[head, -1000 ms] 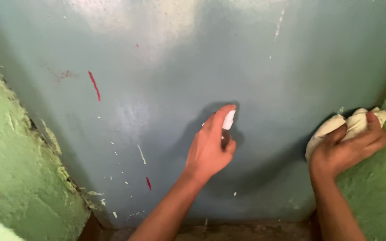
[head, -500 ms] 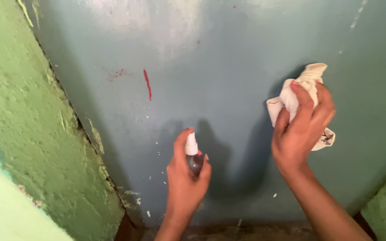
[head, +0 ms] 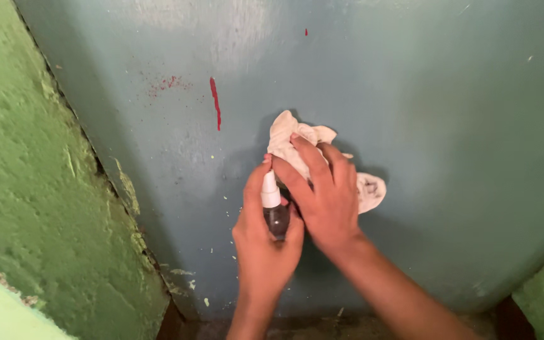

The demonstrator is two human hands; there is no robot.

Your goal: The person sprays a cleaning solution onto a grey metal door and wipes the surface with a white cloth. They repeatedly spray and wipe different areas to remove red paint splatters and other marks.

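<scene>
Head view: one spray bottle (head: 275,211) left hand (head: 264,242), one cloth (head: 303,148) right hand (head: 325,195)

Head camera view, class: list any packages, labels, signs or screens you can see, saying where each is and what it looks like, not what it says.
Spray bottle: the only package, held upright in the left hand in front of the grey-blue wall; small, dark body, white nozzle on top.
Labels, signs, screens: none visible.
</scene>
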